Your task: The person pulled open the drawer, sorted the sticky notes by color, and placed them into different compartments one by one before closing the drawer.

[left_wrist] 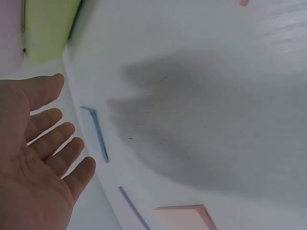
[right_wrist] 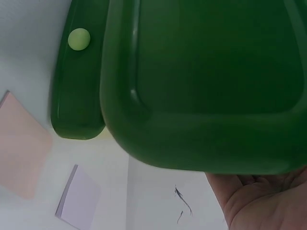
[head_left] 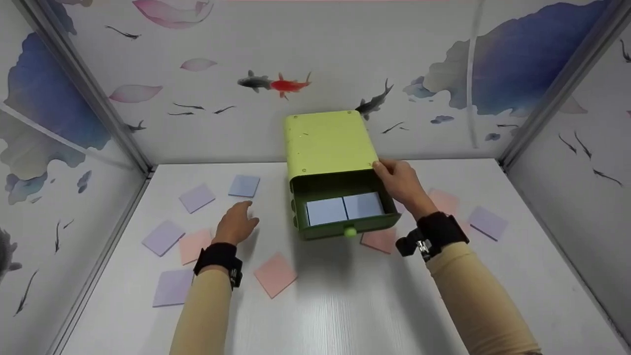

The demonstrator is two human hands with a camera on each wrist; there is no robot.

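My right hand (head_left: 402, 186) grips the right side of a lime-green box (head_left: 328, 143), thumb near its upper front corner. A dark green drawer (head_left: 323, 232) with a round light green knob (head_left: 350, 231) is pulled out at the front. Two pale blue square tiles (head_left: 326, 211) lie side by side in it. The right wrist view shows the box's dark green side panel (right_wrist: 216, 62), which partly hides the right hand (right_wrist: 268, 206). Left of the box, my left hand (head_left: 235, 224) hovers with fingers spread and holds nothing. Nearest to it lies a blue square tile (head_left: 244, 186) on the table.
Purple tiles (head_left: 163, 238) and pink tiles (head_left: 276, 275) lie scattered on the white table (head_left: 325, 320). On the right are another purple tile (head_left: 488, 223) and pink tiles (head_left: 379, 240). Walls with painted fish enclose the table at the back and sides.
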